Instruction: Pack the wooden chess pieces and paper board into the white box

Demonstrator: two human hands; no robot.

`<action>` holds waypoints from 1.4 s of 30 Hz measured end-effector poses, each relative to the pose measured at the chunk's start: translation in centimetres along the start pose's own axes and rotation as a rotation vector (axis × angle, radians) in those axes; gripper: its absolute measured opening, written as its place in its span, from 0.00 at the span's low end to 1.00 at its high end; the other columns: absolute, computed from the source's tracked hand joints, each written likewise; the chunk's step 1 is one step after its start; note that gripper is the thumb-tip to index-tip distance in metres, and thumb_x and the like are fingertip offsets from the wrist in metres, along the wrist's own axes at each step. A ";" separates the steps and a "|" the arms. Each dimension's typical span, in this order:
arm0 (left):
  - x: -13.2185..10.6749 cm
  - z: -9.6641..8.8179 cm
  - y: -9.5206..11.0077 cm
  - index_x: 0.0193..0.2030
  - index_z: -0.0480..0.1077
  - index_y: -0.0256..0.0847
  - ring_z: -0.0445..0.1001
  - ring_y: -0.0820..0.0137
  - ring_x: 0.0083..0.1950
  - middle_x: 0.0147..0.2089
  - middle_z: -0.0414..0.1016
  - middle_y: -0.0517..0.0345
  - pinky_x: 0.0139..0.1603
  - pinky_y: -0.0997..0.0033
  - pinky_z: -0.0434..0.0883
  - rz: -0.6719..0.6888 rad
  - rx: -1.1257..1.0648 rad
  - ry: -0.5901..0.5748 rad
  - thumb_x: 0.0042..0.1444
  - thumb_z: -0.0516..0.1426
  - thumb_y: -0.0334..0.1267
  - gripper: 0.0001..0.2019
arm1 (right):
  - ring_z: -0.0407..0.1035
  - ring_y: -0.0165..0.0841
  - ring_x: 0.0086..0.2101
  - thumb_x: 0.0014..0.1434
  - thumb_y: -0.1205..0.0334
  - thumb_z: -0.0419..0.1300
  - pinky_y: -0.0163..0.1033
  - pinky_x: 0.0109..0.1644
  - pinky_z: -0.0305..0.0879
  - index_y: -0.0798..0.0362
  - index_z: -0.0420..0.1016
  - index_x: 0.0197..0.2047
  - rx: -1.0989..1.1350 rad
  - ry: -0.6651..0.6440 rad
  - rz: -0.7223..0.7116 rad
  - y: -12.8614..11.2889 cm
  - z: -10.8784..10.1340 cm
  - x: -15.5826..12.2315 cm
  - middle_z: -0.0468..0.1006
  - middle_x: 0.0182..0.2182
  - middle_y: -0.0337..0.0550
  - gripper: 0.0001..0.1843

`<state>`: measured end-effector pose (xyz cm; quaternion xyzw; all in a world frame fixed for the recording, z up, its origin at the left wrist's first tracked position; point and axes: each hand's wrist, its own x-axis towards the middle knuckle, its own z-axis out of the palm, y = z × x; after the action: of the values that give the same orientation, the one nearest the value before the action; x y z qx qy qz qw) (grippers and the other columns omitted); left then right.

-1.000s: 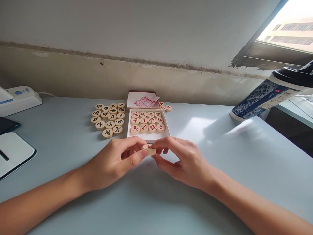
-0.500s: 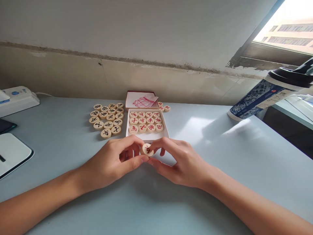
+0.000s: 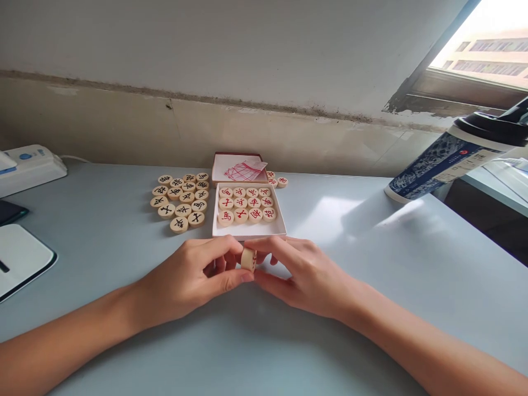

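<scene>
At the left edge, a white device with a blue button sits on the blue-grey bench, a cable running from its back towards the wall. Below it in the frame lie a dark flat object, cut off by the edge, and a white flat device with a dark rim.

Left of centre, round black-marked pieces lie flat in a close cluster, characters up. Below them, the left hand reaches in from the lower left, index finger and thumb closed on a round wooden piece.

That piece is at the centre, just below the near edge of a white open box. It is turned on edge, its marked face towards the right and too oblique to read. In the box, red-marked pieces form three rows of four. Behind the box is a box lid holding a folded red-lined sheet; three loose red-marked discs lie beside its right side.

The right hand comes from the lower right, its fingers narrowed on the same piece. At the far right, a blue-and-white cup with a black top stands below a window.
</scene>
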<state>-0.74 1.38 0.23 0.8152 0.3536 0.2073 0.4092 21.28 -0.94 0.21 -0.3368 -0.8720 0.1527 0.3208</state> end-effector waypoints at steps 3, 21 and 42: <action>0.0 0.1 -0.1 0.32 0.67 0.41 0.59 0.80 0.25 0.25 0.62 0.69 0.24 0.81 0.57 0.051 0.025 -0.025 0.63 0.56 0.44 0.11 | 0.72 0.29 0.31 0.63 0.63 0.60 0.34 0.33 0.67 0.53 0.66 0.46 -0.004 0.000 -0.041 0.1 0.1 0.0 0.78 0.32 0.41 0.08; 0.0 0.1 0.7 0.26 0.62 0.39 0.59 0.81 0.24 0.22 0.61 0.70 0.26 0.82 0.58 0.076 0.148 -0.004 0.61 0.55 0.37 0.13 | 0.71 0.27 0.28 0.62 0.64 0.62 0.33 0.33 0.66 0.56 0.69 0.41 -0.106 -0.007 -0.120 0.2 0.3 0.1 0.78 0.29 0.37 0.06; 0.3 -0.4 0.5 0.30 0.63 0.40 0.60 0.76 0.28 0.27 0.60 0.66 0.29 0.77 0.58 0.031 0.032 -0.137 0.69 0.45 0.45 0.17 | 0.70 0.28 0.30 0.62 0.69 0.61 0.34 0.35 0.68 0.57 0.69 0.46 -0.162 0.083 -0.165 -0.2 0.0 0.2 0.79 0.31 0.40 0.09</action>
<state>-0.59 1.58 0.88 0.8392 0.3154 0.1515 0.4164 21.10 -0.95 0.39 -0.2948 -0.8921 0.0407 0.3400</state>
